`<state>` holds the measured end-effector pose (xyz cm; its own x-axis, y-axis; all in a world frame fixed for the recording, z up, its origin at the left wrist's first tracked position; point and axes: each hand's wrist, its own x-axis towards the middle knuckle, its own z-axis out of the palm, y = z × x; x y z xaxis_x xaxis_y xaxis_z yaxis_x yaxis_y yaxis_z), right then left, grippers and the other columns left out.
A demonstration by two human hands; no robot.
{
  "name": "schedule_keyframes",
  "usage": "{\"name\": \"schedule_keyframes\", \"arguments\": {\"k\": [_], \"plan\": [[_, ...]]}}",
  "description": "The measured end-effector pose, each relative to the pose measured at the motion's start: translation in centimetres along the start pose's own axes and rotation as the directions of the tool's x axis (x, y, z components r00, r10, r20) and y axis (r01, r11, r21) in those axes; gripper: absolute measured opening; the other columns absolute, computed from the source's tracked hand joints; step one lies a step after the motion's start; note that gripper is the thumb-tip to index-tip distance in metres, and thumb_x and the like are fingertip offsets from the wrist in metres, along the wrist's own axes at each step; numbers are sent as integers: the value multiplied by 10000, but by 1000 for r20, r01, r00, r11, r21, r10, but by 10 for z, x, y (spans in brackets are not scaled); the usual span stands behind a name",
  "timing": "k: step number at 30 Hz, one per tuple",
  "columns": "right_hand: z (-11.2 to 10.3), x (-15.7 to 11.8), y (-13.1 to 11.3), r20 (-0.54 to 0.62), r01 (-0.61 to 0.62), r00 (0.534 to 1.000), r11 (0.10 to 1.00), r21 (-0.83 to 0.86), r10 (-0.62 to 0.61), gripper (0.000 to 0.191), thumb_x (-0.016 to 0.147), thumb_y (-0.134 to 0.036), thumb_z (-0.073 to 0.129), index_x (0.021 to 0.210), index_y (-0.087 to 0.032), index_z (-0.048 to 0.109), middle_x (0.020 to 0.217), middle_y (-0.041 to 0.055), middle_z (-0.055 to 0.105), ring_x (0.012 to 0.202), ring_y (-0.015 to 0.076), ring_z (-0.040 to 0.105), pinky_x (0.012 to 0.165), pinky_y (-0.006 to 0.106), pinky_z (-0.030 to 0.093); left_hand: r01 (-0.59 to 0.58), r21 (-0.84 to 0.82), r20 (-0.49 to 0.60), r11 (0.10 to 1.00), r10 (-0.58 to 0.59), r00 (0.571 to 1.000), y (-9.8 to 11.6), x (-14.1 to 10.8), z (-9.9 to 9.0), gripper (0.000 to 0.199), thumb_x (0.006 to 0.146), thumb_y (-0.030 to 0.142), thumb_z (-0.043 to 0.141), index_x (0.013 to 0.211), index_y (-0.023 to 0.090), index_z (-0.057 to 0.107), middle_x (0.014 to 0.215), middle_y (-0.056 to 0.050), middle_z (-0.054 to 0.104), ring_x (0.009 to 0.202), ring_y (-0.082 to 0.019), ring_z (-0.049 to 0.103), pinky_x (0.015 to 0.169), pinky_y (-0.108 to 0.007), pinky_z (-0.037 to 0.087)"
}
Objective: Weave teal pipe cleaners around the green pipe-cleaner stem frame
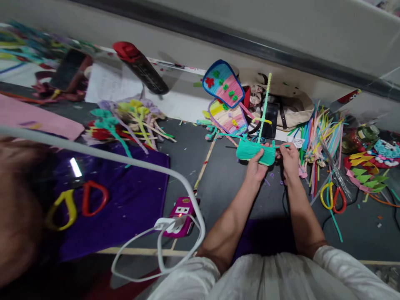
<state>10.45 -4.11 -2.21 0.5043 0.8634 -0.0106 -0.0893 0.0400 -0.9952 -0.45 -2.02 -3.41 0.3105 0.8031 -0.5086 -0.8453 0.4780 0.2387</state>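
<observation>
A teal piece (pixel 255 152) of closely laid pipe cleaners rests in my left hand (pixel 258 164), with the thumb across its front and the fingers behind. At its right end my right hand (pixel 290 160) pinches a thin teal pipe cleaner (pixel 283 146) that sticks out sideways. Just above the piece stands a pale green and yellow pipe-cleaner stem (pixel 265 106) with a yellow crosspiece. Behind and to the left lean two decorated fan-shaped pieces (pixel 223 83), one blue and pink, the other yellow and pink.
Scissors (pixel 333 199) and a bundle of pipe cleaners (pixel 325 137) lie right. A bag (pixel 296 108) and a bottle (pixel 140 66) stand behind. A white cable (pixel 175 173) and magenta power strip (pixel 183 216) are left, beside a purple cloth (pixel 134 187). A person's blurred arm (pixel 18 208) shows far left.
</observation>
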Motion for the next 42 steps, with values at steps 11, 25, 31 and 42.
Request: {"name": "schedule_keyframes", "arguments": {"k": [11, 25, 31, 42], "plan": [[-2, 4, 1, -52, -164, 983, 965, 204, 178, 415, 601, -506, 810, 793, -229, 567, 608, -67, 614, 505, 89, 514, 486, 218, 403, 16, 1, 4, 1000, -16, 1000, -4, -8, 4, 165, 869, 35, 605, 944, 164, 676, 1060, -80, 779, 1298, -263, 611, 1150, -497, 442], [-3, 4, 2, -18, -204, 977, 954, 221, 213, 366, 619, -467, 798, 784, -224, 581, 672, -28, 655, 582, 103, 573, 485, 203, 406, -16, 109, 47, 994, 11, 999, -5, 1, -9, 210, 788, 122, 755, 976, 187, 685, 1112, -84, 772, 1288, -288, 616, 1130, -484, 467], [-3, 5, 6, 39, -253, 967, 930, 267, 252, 345, 643, -444, 804, 791, -224, 583, 655, -43, 628, 557, 109, 571, 500, 230, 472, -20, 132, 63, 991, 12, 998, -5, -6, -6, 157, 789, 123, 746, 926, 184, 698, 1036, -77, 784, 1266, -287, 631, 1124, -476, 472], [-5, -2, 0, -226, 145, 959, 980, -135, -173, 320, 787, -496, 691, 919, -231, 569, 746, -30, 620, 680, 128, 581, 644, 257, 478, -169, 166, 67, 972, 160, 985, -8, -2, -5, 299, 696, 161, 843, 967, 170, 717, 989, -84, 791, 1183, -294, 680, 1090, -479, 489]]}}
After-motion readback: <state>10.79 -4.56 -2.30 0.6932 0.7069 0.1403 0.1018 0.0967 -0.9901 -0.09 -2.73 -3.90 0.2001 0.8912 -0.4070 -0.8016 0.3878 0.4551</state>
